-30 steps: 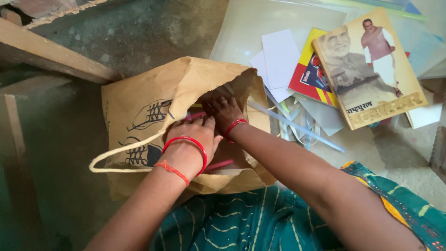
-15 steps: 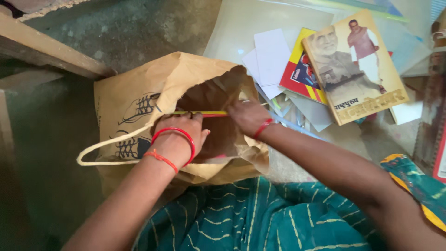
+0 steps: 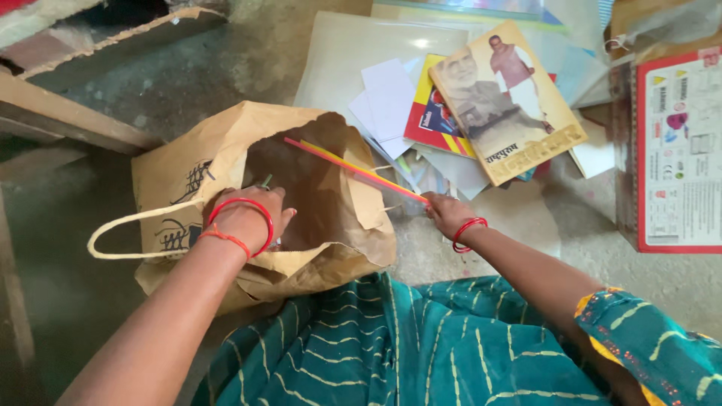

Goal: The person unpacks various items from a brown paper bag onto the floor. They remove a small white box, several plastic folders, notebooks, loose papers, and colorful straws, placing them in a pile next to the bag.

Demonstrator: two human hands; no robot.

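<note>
A brown paper bag (image 3: 226, 146) with a cord handle lies open on the floor in front of me. My left hand (image 3: 248, 218), with red bangles on the wrist, grips the bag's near edge and holds its mouth open. My right hand (image 3: 445, 213) is outside the bag to the right, shut on the ends of thin pink and yellow sticks (image 3: 353, 169). The sticks slant up and left, their far ends still over the bag's mouth. A green stick tip (image 3: 265, 181) pokes up beside my left hand.
Books and papers lie scattered beyond the bag: a tan book with portraits (image 3: 505, 98), a yellow and red booklet (image 3: 429, 120), white sheets (image 3: 389, 98). A red-edged box (image 3: 677, 150) stands at right. A wooden plank (image 3: 68, 113) runs at left. My green cloth (image 3: 391, 346) covers the foreground.
My right hand has come out of the bag and moved right, drawing the pink and yellow sticks with it. My left hand stays on the bag's edge.
</note>
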